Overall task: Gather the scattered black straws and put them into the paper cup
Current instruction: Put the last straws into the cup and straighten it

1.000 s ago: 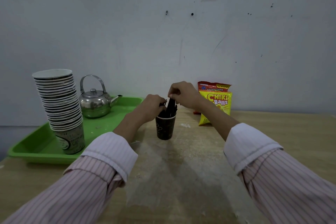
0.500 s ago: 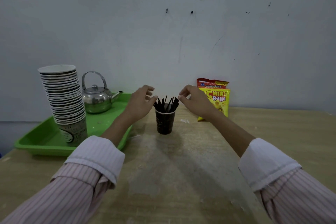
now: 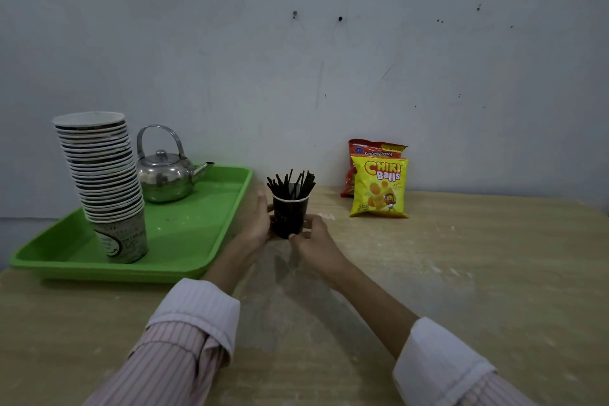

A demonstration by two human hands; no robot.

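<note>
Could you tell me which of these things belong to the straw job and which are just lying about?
Part of the job:
black straws
paper cup
left hand
right hand

Just lying about:
green tray
stack of cups
kettle
yellow snack bag
red snack bag

1. A plain pantry or break corner: a worn wooden table set against a scuffed, bare grey wall.
2. Far left, a green serving tray carries a steel kettle and a tall stack of paper cups.
3. Far right, two snack bags lean against the wall.
</note>
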